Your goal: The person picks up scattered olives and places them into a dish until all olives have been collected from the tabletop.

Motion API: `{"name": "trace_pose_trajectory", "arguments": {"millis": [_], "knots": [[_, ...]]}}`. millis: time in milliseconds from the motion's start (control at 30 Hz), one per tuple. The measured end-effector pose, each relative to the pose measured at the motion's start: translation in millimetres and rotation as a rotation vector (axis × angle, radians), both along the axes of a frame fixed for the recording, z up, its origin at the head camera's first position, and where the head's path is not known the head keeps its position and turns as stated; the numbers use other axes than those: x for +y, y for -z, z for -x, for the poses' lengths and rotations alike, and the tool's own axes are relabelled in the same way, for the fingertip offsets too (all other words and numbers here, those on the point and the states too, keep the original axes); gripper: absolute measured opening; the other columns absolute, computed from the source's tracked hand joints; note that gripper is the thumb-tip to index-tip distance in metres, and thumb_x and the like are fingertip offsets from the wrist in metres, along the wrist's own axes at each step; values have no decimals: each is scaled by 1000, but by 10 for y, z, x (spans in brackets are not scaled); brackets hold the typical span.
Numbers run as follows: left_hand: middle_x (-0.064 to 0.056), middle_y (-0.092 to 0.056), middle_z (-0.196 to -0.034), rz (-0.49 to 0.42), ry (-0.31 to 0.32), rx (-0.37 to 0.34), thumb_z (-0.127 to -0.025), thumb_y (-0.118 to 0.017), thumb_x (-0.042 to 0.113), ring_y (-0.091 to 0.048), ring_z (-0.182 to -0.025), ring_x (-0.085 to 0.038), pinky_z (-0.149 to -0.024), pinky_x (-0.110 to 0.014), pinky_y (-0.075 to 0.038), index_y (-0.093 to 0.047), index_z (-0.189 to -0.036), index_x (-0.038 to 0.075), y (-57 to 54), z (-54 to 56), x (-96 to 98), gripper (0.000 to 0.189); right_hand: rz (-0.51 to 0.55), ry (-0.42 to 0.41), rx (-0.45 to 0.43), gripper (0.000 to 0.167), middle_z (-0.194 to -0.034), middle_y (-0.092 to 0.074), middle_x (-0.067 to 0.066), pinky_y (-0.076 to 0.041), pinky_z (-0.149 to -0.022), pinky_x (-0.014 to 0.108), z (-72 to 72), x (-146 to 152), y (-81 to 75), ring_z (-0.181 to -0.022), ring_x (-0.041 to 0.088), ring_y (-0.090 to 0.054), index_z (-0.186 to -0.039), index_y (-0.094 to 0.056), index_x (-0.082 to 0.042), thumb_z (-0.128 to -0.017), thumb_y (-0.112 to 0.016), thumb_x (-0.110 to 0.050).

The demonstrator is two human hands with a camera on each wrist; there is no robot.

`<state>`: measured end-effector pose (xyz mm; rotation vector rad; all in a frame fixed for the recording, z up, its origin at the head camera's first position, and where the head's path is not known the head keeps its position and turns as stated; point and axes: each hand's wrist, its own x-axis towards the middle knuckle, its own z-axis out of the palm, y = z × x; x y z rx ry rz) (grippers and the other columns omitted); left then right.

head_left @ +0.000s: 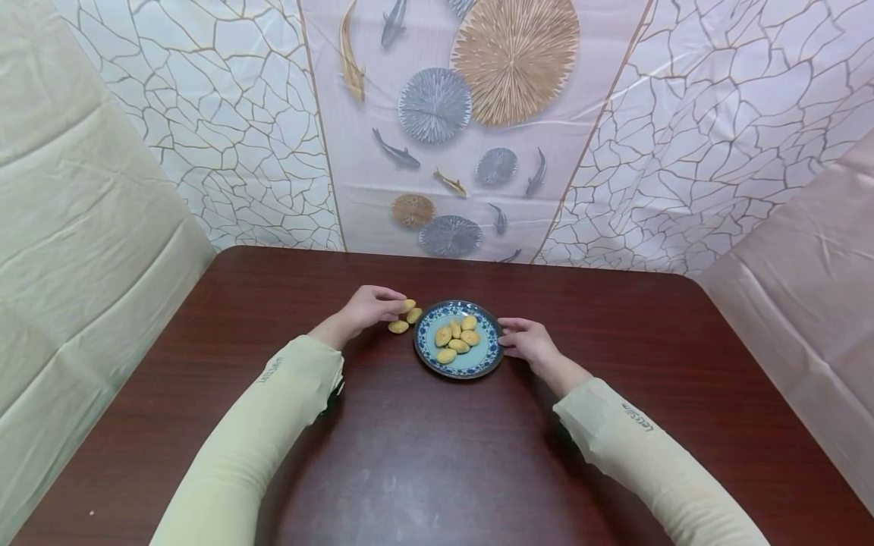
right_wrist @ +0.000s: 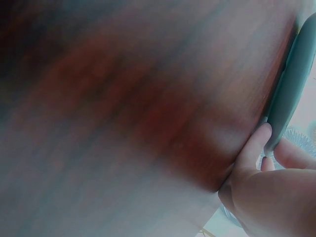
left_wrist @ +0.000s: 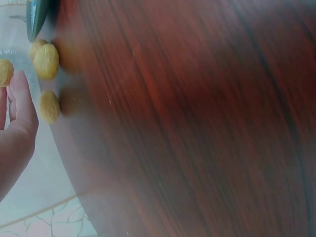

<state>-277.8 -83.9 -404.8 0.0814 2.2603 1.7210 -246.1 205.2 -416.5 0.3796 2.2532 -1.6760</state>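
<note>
My left hand (head_left: 372, 307) pinches a small yellow potato (head_left: 408, 305) between thumb and fingertips, just left of the plate; the left wrist view shows this potato (left_wrist: 6, 72) at its left edge. Close by on the table lie two more, one potato (head_left: 414, 315) near the rim and another potato (head_left: 398, 327) nearer me. A third potato (left_wrist: 37, 48) peeks out behind one of them in the left wrist view. Several potatoes (head_left: 459, 346) lie on the round blue-patterned plate (head_left: 429, 355). At its right side, my right hand (head_left: 535, 345) holds the rim between thumb and fingers.
The dark reddish-brown table (head_left: 437, 455) extends around the plate on all sides. Behind its far edge hangs a patterned backdrop (head_left: 369, 220), with pale padded panels (head_left: 82, 250) at the left and right.
</note>
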Motion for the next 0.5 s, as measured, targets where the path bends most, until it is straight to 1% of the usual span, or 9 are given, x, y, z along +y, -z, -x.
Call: {"name": "trace_pose_trajectory", "arguments": {"millis": [167,233,333,500], "knots": [[-24,-62,-117,19,7,-14,-91,-60,13,-67,-96,-27,-84,-29,-54,-60,-119,-6,-14,11,125,34,4,1,8,47,-123,-54,15,-55,-80,26,-1,2,0,-90,10,-55,-135,-48,-2,-89,-54,3],[-23,-62,-118,33,2,-19,-91,-60,13,-66,-99,-29,-86,-31,-54,-61,-119,-6,-20,13,174,33,6,4,10,47,-121,-55,14,-55,-79,25,-1,1,3,-88,9,-56,-135,-48,-2,-89,-54,3],[-22,-62,-119,66,-4,-15,-91,-60,14,-66,-99,-29,-87,-33,-54,-62,-117,-4,-25,5,242,32,10,7,12,47,-118,-55,13,-55,-78,25,3,-1,12,-88,9,-56,-134,-48,-1,-88,-55,4],[-20,-61,-120,88,1,3,-90,-62,12,-67,-94,-27,-85,-34,-55,-64,-114,-4,-4,-8,340,29,-1,12,7,47,-116,-56,12,-55,-77,25,11,0,17,-89,11,-56,-134,-49,-3,-88,-55,3]]}}
